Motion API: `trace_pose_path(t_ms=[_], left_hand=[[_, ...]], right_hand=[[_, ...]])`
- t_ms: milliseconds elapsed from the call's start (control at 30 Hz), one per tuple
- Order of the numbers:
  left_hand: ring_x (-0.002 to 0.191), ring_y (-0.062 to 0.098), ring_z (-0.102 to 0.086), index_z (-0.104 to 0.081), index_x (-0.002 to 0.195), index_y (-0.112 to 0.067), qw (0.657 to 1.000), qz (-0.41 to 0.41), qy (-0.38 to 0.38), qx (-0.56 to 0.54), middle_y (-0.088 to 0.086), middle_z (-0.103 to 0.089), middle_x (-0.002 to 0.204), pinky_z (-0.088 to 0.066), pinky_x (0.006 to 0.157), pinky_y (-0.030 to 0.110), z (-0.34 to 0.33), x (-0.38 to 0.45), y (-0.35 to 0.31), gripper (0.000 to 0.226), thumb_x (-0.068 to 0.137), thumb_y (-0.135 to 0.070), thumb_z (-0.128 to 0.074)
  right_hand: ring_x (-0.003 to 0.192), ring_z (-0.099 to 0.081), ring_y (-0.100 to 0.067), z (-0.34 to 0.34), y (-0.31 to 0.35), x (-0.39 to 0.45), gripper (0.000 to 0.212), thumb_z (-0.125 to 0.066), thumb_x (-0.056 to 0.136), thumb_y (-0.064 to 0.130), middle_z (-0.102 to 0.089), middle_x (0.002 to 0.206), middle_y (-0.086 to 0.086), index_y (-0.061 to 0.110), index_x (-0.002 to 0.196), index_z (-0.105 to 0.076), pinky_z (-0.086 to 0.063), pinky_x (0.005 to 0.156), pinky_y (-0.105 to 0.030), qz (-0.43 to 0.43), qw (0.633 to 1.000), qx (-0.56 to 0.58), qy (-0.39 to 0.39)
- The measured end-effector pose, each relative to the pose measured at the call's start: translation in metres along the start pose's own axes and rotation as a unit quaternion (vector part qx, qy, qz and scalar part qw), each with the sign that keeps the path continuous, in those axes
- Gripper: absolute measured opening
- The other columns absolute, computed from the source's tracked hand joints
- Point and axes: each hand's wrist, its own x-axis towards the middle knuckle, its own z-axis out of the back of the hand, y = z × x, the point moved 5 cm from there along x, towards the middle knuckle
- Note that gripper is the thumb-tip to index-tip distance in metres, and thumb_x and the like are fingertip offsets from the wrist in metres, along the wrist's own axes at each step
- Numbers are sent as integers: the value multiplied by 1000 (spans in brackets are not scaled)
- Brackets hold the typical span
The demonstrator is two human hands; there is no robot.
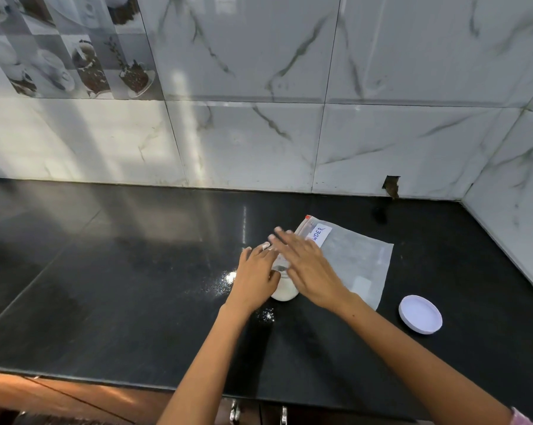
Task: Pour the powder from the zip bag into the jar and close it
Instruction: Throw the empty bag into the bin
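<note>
The jar (285, 288) stood upright on the black counter (121, 302), its long axis vertical and its mouth facing up, with white powder visible in its lower part. The left hand (257, 276) curled round the jar's left side and held it. The right hand (308, 266) hovered over the jar's mouth with its fingers straight and spread, holding nothing.

The zip bag (351, 259) lay flat just right of and behind the jar, its zip edge pointing far-left and its base toward the near right. Its white label (320, 234) read "WDER", the first letters hidden by the right hand.

The white lid (420, 314) lay on the counter well right of the jar. Spilled powder (228, 279) speckled the counter left of the jar.
</note>
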Motion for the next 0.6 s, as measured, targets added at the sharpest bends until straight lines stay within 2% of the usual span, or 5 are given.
trace_pose_path(t_ms=[200, 267, 333, 467, 600], left_hand=[[115, 16, -54, -60, 117, -13, 980, 9, -39, -193, -3, -65, 119, -35, 103, 34, 10, 2, -3, 49, 72, 1, -47], [108, 11, -57, -53, 114, -14, 930, 67, -37, -359, -5, -63, 112, -43, 90, 26, 11, -1, -2, 42, 74, -9, -44], [120, 11, -53, -43, 121, -20, 866, 117, -28, -486, 0, -56, 124, -45, 93, 24, 7, -3, -3, 42, 79, -16, -43], [116, 15, -58, -25, 134, -43, 826, 172, 9, -536, 1, -47, 135, -46, 96, 23, 5, 0, -3, 45, 96, -29, -43], [110, 8, -59, -10, 147, -33, 819, 179, 48, -542, -7, -47, 131, -43, 92, 22, 2, 2, -7, 83, 78, -59, -47]], right_hand=[[143, -23, -14, 11, -12, 2, 51, -39, 94, 15, -35, 151, 4, 24, 144, -32, -13, 117, -41, -58, 994, 87, -27], [142, -24, -14, 9, -8, 0, 54, -39, 94, 16, -35, 151, 5, 26, 145, -28, -12, 116, -41, -29, 995, 100, -12], [143, -22, -14, 7, -17, -2, 51, -37, 96, 21, -32, 153, 6, 27, 146, -27, -9, 117, -43, -57, 995, 85, 2], [144, -18, -11, 1, -22, -5, 46, -29, 100, 37, -28, 154, 9, 31, 146, -27, -7, 117, -44, -45, 997, 47, 39], [145, -15, -12, 5, -22, -6, 50, -26, 100, 43, -24, 156, 5, 26, 147, -25, -9, 118, -41, -87, 994, 56, -31]])
